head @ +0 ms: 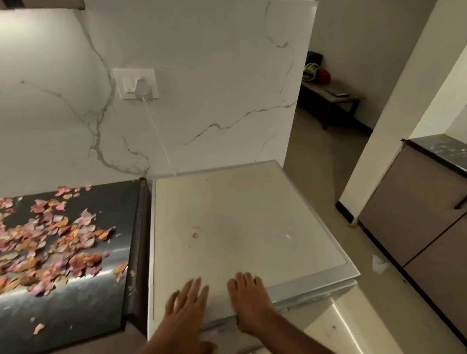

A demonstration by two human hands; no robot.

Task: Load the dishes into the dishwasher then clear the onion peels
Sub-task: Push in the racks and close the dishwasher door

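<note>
Both hands lie on the near edge of the dishwasher [244, 229] top: left hand [184, 308] with fingers spread and released, right hand [248, 295] flat, fingers relaxed, gripping nothing. Left of the dishwasher, onion peels [44, 241] litter the dark worktop [73, 315]. Behind the dishwasher, a wall socket [136, 83].

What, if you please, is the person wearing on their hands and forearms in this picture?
Nothing that shows: the left hand and right hand are bare, with no gloves, rings or watch visible. Both forearms are uncovered to the picture's edge, with no sleeve in view.
</note>
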